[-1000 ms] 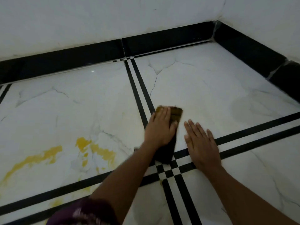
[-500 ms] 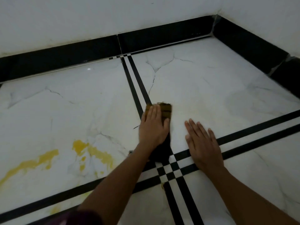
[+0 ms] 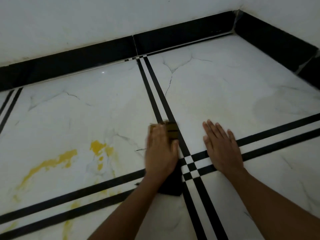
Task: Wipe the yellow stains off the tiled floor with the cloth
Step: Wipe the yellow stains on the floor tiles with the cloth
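Presently my left hand (image 3: 161, 151) presses flat on the cloth (image 3: 170, 177) beside the black stripes, short of the stains (image 3: 58, 161), while my right hand (image 3: 223, 148) lies open, empty, bracing me.

Left hand (image 3: 161, 153): flat on the dark folded cloth (image 3: 170, 186), just left of the black double-stripe crossing (image 3: 190, 166).
Right hand (image 3: 223, 149): flat on the white marble-patterned tiled floor (image 3: 225, 94), right of the crossing.
Yellow smeared stains (image 3: 57, 161): left of the cloth, apart.
Black skirting (image 3: 181, 37): behind, along the walls.
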